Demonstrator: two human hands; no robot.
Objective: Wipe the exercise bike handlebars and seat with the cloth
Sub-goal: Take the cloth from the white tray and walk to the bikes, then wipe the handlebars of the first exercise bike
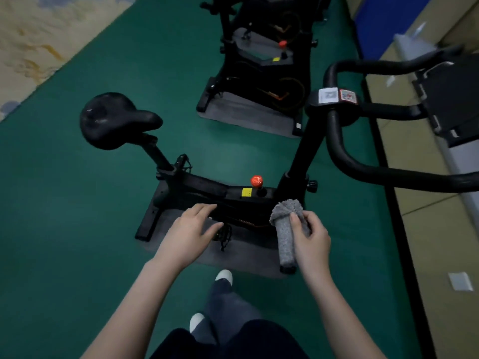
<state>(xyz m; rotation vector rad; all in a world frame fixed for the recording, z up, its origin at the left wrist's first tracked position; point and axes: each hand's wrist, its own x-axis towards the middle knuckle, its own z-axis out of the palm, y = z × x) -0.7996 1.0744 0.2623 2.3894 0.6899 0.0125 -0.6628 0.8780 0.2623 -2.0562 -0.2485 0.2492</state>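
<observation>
Dim green floor (77, 229) runs between patterned beige carpet (31, 42) and tan tiles (427, 242).

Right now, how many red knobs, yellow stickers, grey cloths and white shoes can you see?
Red knobs: 2
Yellow stickers: 2
Grey cloth: 1
White shoes: 2
Total: 7

Head view, steep downward, hands (248, 234) close.
</observation>
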